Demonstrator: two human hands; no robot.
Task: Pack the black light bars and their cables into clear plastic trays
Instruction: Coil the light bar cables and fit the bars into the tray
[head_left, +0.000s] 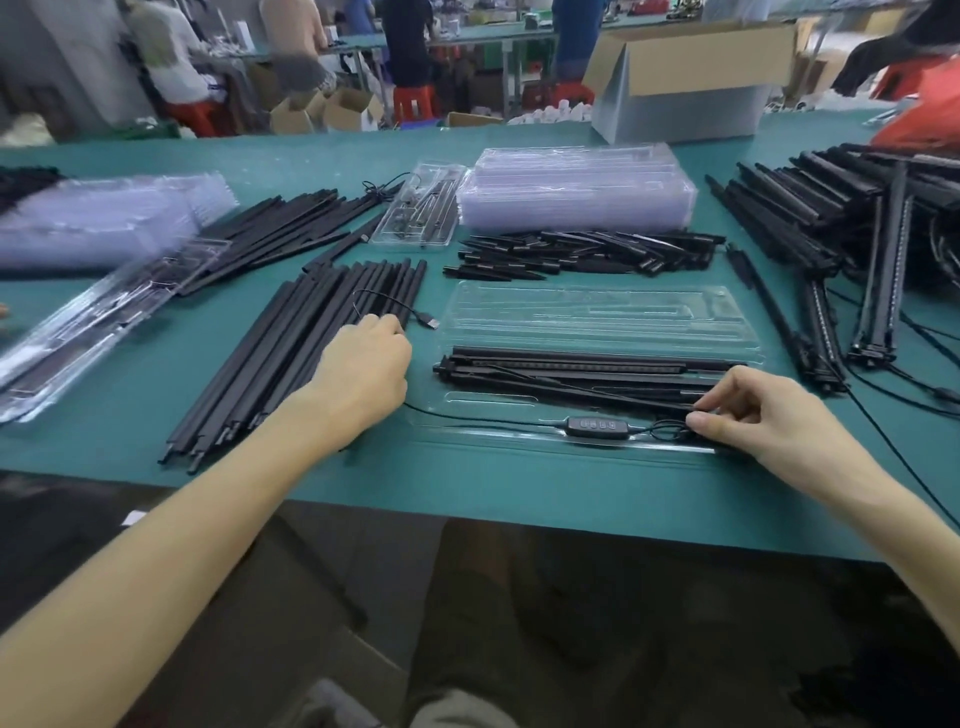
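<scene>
An open clear plastic tray lies in front of me on the green table. Black light bars lie across its near half. Their black cable with an inline controller runs along the tray's front edge. My right hand pinches the coiled cable at the tray's right end. My left hand rests on a row of black bars left of the tray, its fingers curled round the cable near the USB plug.
A stack of empty clear trays stands behind, with short black pieces before it. Packed trays lie at the left. A heap of wired light bars fills the right. A cardboard box stands at the back; people work beyond.
</scene>
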